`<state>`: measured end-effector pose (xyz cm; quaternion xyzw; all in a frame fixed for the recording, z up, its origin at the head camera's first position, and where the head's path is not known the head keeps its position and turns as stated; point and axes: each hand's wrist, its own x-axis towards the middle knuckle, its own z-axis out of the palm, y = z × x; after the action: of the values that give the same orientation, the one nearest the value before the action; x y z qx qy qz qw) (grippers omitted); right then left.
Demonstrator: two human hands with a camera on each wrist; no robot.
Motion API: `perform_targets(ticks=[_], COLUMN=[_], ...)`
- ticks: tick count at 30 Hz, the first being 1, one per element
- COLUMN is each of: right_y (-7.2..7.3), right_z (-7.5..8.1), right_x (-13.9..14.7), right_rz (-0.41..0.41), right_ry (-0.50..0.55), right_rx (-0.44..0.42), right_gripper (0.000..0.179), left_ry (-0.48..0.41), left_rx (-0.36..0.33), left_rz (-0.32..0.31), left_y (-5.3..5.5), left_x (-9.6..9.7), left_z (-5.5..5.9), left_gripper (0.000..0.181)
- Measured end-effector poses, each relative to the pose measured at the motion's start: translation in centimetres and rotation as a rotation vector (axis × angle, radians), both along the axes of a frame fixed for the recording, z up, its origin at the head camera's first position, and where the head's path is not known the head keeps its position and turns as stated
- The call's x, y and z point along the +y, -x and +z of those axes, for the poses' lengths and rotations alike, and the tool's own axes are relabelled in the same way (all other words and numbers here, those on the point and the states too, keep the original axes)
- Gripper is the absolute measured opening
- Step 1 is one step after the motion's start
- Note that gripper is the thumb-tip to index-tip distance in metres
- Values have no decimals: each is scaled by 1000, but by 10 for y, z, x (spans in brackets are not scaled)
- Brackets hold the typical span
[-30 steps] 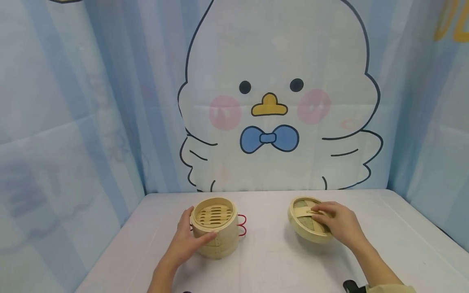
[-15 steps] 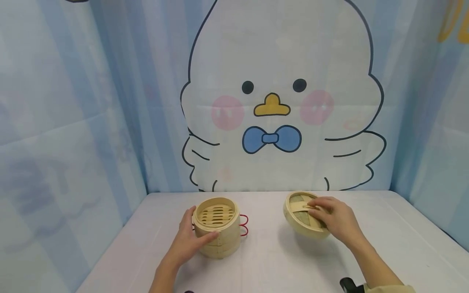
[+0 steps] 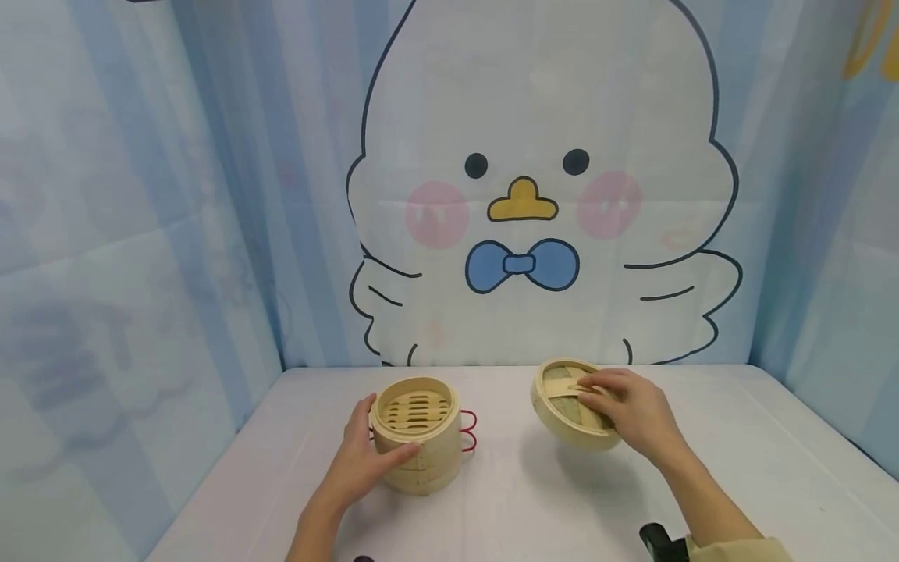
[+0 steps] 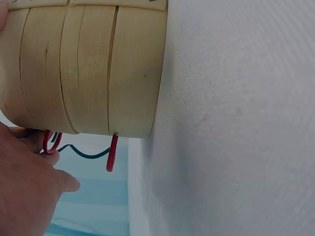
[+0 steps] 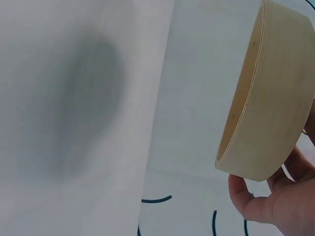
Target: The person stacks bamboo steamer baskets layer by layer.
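Note:
A round bamboo steamer [image 3: 421, 445] of stacked tiers, with a slatted rack showing in its top and red loops on its sides, stands on the table left of centre. My left hand [image 3: 361, 459] grips it, thumb across the front and fingers round the left side; the left wrist view shows the steamer wall [image 4: 88, 69] close up. To the right, a domed bamboo lid [image 3: 572, 402] is held in the air, tilted, its shadow on the cloth below. My right hand [image 3: 635, 410] pinches the handle strip on top. Its hollow underside edge [image 5: 241, 98] shows in the right wrist view.
White cloth covers the table [image 3: 492, 515]. Behind it hangs a curtain [image 3: 520, 312] with a cartoon bird, and striped curtains close in both sides. A black strap device [image 3: 663, 542] sits at my right wrist.
My right hand has carried the lid to the left and somewhat upward, toward the steamer. The left hand and the steamer have stayed in place.

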<state>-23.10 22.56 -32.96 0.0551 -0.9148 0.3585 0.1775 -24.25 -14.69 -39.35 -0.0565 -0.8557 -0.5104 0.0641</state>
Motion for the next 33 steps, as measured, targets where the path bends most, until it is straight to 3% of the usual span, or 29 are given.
perform_targets(ticks=[33], right_y=[9], right_z=[21], right_x=[-71], right_rz=[79], right_ry=[147], right_rx=[24], right_gripper=[22], left_ry=[-9], left_rx=[8], left_rz=[4], left_y=[-1], left_x=[1], left_z=[1], left_gripper=[116])
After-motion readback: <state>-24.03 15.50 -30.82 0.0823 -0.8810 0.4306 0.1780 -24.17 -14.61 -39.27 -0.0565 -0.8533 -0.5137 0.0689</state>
